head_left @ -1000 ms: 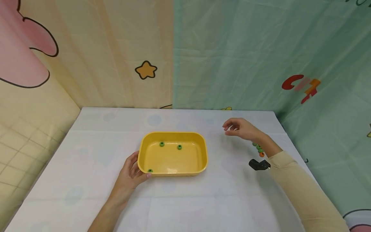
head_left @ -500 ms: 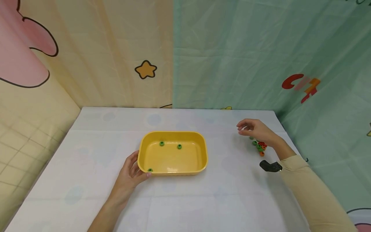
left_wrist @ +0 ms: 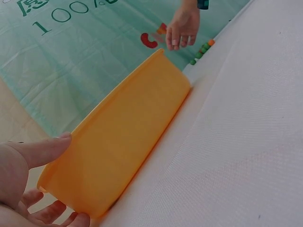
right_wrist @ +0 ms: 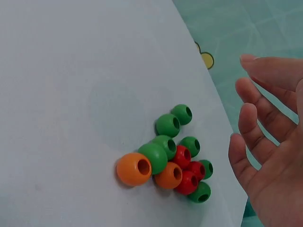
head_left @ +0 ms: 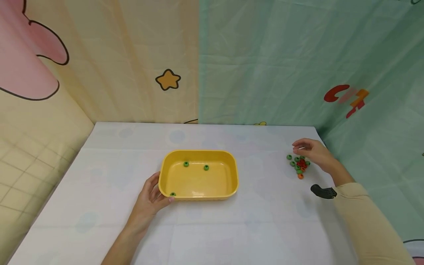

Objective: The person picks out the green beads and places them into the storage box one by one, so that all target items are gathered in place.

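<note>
My left hand (head_left: 148,200) grips the left front corner of a yellow plastic tray (head_left: 198,183), thumb at the rim and fingers along the side. In the left wrist view the tray's outer wall (left_wrist: 125,130) is close up. Inside lie three green beads, one of them a green bead (head_left: 206,167) toward the back. My right hand (head_left: 314,151) hovers over the right side of the table with fingers loosely bent and nothing in them. Below it sits a cluster of green, red and orange beads; the right wrist view shows their holes, with an orange bead (right_wrist: 134,169) at one end.
A white cloth with pale dots covers the table (head_left: 205,235). Its far edge meets a printed curtain (head_left: 265,66), and the right edge runs just beyond the beads. A black strap piece (head_left: 323,191) sticks out from the right wrist.
My right hand has moved right, away from the tray, and now hovers by the bead cluster, more of which shows. My left hand and the tray have stayed put.
</note>
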`<state>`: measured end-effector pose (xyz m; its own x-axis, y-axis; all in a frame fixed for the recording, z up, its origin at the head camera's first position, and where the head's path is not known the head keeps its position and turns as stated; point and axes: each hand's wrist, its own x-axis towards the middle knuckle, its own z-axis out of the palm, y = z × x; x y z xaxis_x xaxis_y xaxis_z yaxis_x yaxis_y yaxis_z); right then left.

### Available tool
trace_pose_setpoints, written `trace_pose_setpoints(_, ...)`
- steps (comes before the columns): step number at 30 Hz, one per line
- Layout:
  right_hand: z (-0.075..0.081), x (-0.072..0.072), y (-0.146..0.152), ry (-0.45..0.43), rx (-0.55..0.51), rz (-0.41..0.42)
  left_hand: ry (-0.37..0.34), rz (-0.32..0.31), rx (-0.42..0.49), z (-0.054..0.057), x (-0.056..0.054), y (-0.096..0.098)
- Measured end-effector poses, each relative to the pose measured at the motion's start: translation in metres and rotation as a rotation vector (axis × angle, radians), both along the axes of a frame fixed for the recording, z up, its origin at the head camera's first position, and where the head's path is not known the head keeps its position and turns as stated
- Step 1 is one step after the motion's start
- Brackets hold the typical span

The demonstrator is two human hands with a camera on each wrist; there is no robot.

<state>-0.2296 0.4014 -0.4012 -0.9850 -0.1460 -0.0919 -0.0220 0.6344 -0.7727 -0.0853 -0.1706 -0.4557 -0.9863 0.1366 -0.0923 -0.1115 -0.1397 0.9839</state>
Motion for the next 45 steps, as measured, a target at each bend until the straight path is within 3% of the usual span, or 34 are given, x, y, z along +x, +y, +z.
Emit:
trace_pose_setpoints(5,-0.011,0.008,0.019,0.004,-0.058,-0.09,-0.007,0.004,0.003,-0.001,0.0,0.0)
trace_pose_setpoints(13,-0.023,0.021,0.04,-0.037,-0.034,-0.153,0.002,0.004,-0.005,-0.001,0.0,0.0)
trace_pose_setpoints(27,-0.045,0.02,0.06,-0.123,0.015,-0.086,0.005,0.006,-0.014,0.0,0.0,0.001)
trace_pose_setpoints(37,-0.046,0.023,0.051,-0.084,0.109,-0.109,0.014,0.005,-0.006,-0.001,0.0,0.0)
trace_pose_setpoints(45,-0.047,0.021,0.054,-0.067,0.116,-0.116,0.019,0.003,-0.01,-0.002,-0.001,0.0)
